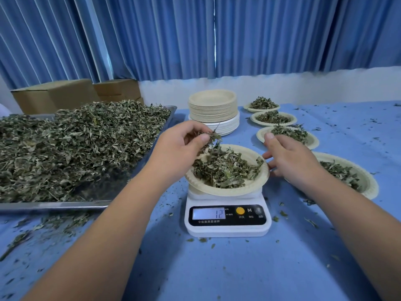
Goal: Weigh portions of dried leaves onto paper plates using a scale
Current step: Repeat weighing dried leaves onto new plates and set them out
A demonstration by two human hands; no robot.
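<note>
Twelve on the scale (226, 216), centre frame.
Left hand (180, 144) pinches leaves (211, 137) over the plate (238, 190), likely fine-tuning weight; right hand (288, 157), fingers loosely spread, seemingly steadies its rim.

Soft daylight filters through the pleated blue curtains (152, 35) at the top, tinting everything bluish. Shadows are faint. Wide-angle distortion bends the edges. The white digital scale (226, 230) shows a legible display.

Tray (54, 205): shiny metal. Scale (227, 230): glossy white plastic. Plates (213, 109): matt paper. Bench (217, 268) cover: blue cloth. Boxes (54, 94): cardboard.
</note>
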